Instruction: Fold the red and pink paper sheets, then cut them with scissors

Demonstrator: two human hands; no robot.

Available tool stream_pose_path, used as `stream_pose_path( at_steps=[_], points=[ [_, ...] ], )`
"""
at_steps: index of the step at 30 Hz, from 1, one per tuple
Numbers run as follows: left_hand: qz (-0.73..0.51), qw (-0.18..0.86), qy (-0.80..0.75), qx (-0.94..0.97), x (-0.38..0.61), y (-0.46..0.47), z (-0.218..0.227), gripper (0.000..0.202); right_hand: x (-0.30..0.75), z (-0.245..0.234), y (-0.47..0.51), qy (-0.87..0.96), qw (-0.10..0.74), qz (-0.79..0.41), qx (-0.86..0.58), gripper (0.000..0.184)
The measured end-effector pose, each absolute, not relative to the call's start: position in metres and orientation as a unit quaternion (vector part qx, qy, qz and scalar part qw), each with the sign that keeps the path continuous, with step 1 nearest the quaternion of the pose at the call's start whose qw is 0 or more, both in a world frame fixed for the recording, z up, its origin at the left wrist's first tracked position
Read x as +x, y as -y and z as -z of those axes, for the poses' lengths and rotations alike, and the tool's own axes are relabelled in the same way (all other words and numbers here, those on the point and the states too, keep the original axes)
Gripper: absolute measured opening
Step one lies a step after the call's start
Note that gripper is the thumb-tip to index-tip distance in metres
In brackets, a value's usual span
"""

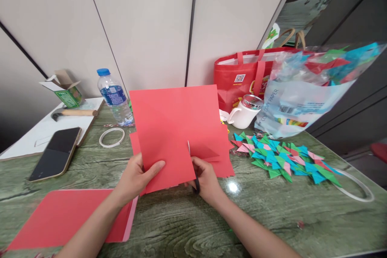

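A red sheet of paper (175,125) is held up above the table, with a slit running up from its lower edge. My left hand (140,175) pinches its lower left part, thumb on the front. In my right hand (207,177) is a pair of scissors (197,184); its dark handle shows at the fingers. One blade tip pokes through the sheet at the top of the slit, while the rest is hidden behind the paper. More red paper (225,165) lies behind the raised sheet. A stack of red sheets (66,217) with a pink edge rests at the lower left.
At left are a phone (56,155), a sickle (74,113), a small box (68,92), a water bottle (115,98) and a tape roll (111,138). Folded paper pieces (281,157), a white mug (244,113), a red bag (226,72) and a plastic bag (296,105) stand right.
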State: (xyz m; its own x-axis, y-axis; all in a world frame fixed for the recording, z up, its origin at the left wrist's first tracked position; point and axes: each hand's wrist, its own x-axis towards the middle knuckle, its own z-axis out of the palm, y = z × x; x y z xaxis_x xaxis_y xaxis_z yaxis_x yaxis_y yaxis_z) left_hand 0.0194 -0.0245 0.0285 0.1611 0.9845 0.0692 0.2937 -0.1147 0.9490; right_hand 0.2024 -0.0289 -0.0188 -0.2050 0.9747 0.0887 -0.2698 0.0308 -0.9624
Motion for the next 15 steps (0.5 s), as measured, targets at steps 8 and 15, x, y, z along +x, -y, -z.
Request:
stream_pose_path(
  at_steps=[8, 15],
  points=[
    [-0.400, 0.436, -0.518, 0.617, 0.0198, 0.0258, -0.0309, 0.029, 0.2009, 0.0147, 0.0302, 0.485, 0.513, -0.603, -0.372, 0.024],
    [-0.468, 0.498, -0.501, 0.532, 0.0150, 0.0242, -0.0290, 0.033, 0.1978, 0.0134, 0.0324, 0.466, 0.518, -0.617, -0.366, 0.016]
  ],
)
